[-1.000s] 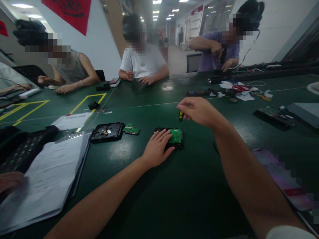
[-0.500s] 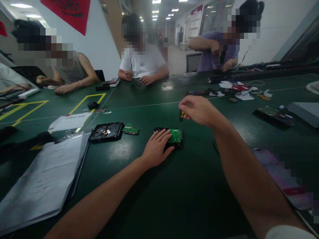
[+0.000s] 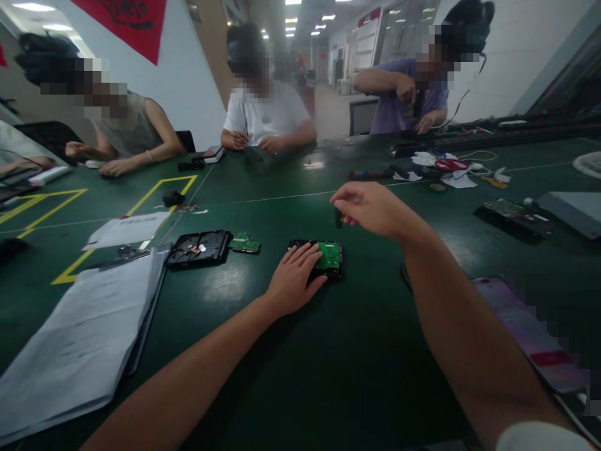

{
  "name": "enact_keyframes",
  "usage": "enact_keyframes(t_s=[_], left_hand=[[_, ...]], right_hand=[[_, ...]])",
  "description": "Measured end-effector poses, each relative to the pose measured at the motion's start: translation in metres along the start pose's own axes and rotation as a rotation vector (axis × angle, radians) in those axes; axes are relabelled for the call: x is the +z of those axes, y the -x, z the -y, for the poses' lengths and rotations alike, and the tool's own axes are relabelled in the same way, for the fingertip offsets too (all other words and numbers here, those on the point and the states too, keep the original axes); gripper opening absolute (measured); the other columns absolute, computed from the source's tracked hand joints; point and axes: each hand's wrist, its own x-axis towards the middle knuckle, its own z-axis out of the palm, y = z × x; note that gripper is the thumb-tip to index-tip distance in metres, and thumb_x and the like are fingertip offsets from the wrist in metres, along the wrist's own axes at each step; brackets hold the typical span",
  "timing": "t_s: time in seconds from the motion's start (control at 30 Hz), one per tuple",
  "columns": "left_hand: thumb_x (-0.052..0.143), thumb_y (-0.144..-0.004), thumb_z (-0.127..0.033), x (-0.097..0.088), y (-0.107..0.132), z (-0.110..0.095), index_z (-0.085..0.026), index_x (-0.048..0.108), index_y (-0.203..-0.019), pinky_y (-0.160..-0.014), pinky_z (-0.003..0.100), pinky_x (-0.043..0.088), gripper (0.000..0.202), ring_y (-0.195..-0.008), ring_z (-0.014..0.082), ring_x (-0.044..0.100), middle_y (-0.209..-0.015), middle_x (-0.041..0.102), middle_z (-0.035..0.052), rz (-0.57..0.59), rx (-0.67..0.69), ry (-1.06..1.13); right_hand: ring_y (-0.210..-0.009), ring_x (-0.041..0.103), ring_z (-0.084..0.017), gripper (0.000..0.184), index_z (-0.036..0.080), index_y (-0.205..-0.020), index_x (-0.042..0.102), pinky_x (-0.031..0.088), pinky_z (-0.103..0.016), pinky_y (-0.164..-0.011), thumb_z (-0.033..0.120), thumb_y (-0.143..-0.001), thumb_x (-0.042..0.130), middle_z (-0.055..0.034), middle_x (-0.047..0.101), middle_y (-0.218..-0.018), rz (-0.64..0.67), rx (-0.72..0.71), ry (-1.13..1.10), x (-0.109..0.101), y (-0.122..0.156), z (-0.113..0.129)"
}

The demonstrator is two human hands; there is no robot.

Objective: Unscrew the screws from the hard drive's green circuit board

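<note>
My left hand (image 3: 292, 280) lies over a black hard drive (image 3: 334, 273), fingers stretched out across its top and thumb along the near edge. A green circuit board (image 3: 330, 254) shows on the drive's upper face, partly covered by those fingers. Above the drive's far right corner, my right hand (image 3: 370, 208) pinches a small dark screwdriver (image 3: 339, 218) by its handle. The thin shaft points down to the drive; I cannot tell whether its tip sits in a screw. To the left, another hard drive (image 3: 200, 248) rests beside a loose green circuit board (image 3: 245, 243).
A clipboard with papers (image 3: 79, 332) lies at the left, a phone (image 3: 521, 326) at the right. Another drive (image 3: 514, 216) sits near a grey box (image 3: 570, 210). Red scissors (image 3: 451, 164) lie among scraps. Several people work across the green table (image 3: 300, 382).
The handle of the screwdriver has turned slightly and my right fingers have shifted a little left around it. My left hand stays on the hard drive. The view has shifted slightly.
</note>
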Motion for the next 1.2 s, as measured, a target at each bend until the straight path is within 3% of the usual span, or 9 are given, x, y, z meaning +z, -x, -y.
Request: enact_keyframes(t_s=[0.2, 0.4, 0.63, 0.8, 1.0, 1.2], left_hand=[[0.053, -0.106, -0.049, -0.0014, -0.0003, -0.0012, -0.023, 0.048, -0.154, -0.133, 0.054, 0.026, 0.055, -0.159, 0.0278, 0.036, -0.166, 0.047, 0.0089, 0.010, -0.003, -0.003], [0.053, -0.106, -0.050, -0.0013, -0.0007, -0.0015, -0.022, 0.048, -0.155, -0.133, 0.053, 0.026, 0.057, -0.160, 0.0277, 0.035, -0.167, 0.046, 0.0088, 0.018, -0.005, -0.004], [0.054, -0.106, -0.049, 0.0005, -0.0002, 0.0002, -0.023, 0.047, -0.155, -0.133, 0.053, 0.026, 0.056, -0.159, 0.0274, 0.036, -0.167, 0.047, 0.0082, 0.010, -0.003, -0.003], [0.054, -0.105, -0.049, -0.0002, -0.0004, -0.0002, -0.022, 0.048, -0.154, -0.133, 0.053, 0.026, 0.056, -0.159, 0.0277, 0.036, -0.166, 0.048, 0.0090, 0.012, -0.003, -0.001], [0.054, -0.106, -0.049, -0.0004, 0.0001, -0.0001, -0.022, 0.048, -0.154, -0.133, 0.054, 0.026, 0.056, -0.160, 0.0278, 0.035, -0.166, 0.048, 0.0092, 0.019, -0.006, 0.006], [0.053, -0.106, -0.049, -0.0010, -0.0005, -0.0007, -0.022, 0.048, -0.154, -0.133, 0.053, 0.025, 0.056, -0.160, 0.0277, 0.036, -0.167, 0.047, 0.0086, 0.018, -0.004, -0.001]], right_hand=[[-0.077, 0.071, -0.020, 0.019, 0.022, -0.097, 0.078, 0.055, -0.031, -0.071, 0.038, -0.099, 0.067, -0.0046, 0.079, -0.091, -0.026, -0.020, 0.050, -0.0014, -0.0004, -0.0009], [-0.060, 0.069, -0.018, 0.020, 0.018, -0.095, 0.073, 0.055, -0.032, -0.062, 0.037, -0.092, 0.078, -0.0082, 0.078, -0.088, -0.109, 0.070, 0.075, -0.0034, 0.0020, 0.0023], [-0.066, 0.073, -0.017, 0.011, 0.018, -0.099, 0.074, 0.056, -0.027, -0.059, 0.028, -0.096, 0.072, -0.0077, 0.080, -0.093, -0.045, 0.002, -0.041, -0.0010, 0.0002, 0.0007], [-0.071, 0.073, -0.018, 0.009, 0.019, -0.098, 0.076, 0.056, -0.029, -0.065, 0.027, -0.093, 0.074, -0.0073, 0.080, -0.096, -0.058, -0.023, 0.043, -0.0017, -0.0011, -0.0007], [-0.057, 0.069, -0.016, 0.011, 0.017, -0.099, 0.073, 0.056, -0.032, -0.063, 0.027, -0.094, 0.074, -0.0094, 0.080, -0.094, -0.119, 0.064, 0.072, -0.0022, 0.0008, 0.0033], [-0.065, 0.072, -0.017, 0.010, 0.018, -0.101, 0.072, 0.056, -0.029, -0.063, 0.027, -0.098, 0.069, -0.0069, 0.078, -0.087, -0.061, 0.042, -0.034, 0.0018, -0.0024, -0.0010]])
